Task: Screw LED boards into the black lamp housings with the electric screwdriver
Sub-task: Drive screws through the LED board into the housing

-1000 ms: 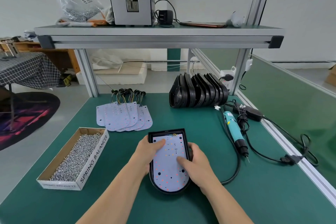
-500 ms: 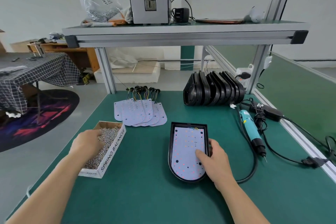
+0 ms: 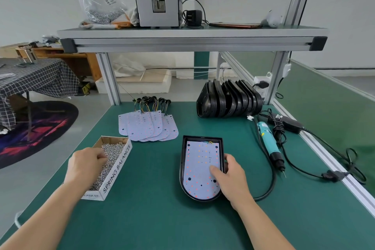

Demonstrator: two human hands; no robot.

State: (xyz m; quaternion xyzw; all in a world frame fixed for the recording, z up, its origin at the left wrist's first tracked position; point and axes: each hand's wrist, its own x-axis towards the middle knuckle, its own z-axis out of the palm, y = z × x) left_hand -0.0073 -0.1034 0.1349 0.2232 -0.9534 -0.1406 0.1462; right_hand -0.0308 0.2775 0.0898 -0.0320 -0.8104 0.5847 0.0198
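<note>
Green bench (image 3: pixel 154 199): left hand (image 3: pixel 85 166) curls into the screws (image 3: pixel 113 149), grasp hidden; flat right hand (image 3: pixel 233 178) pins the LED board (image 3: pixel 199 160); best pinch just a few.

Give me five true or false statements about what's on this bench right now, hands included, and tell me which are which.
1. The left hand is in the box of screws. True.
2. The right hand holds the electric screwdriver. False: the screwdriver lies untouched on the green mat; the right hand's fingers press the LED board.
3. That LED board sits inside a black housing. True.
4. The spare housings lie flat in a pile. False: they stand on edge in a row.
5. The spare LED boards lie right of the screwdriver. False: they are fanned out left of it, behind the box.
</note>
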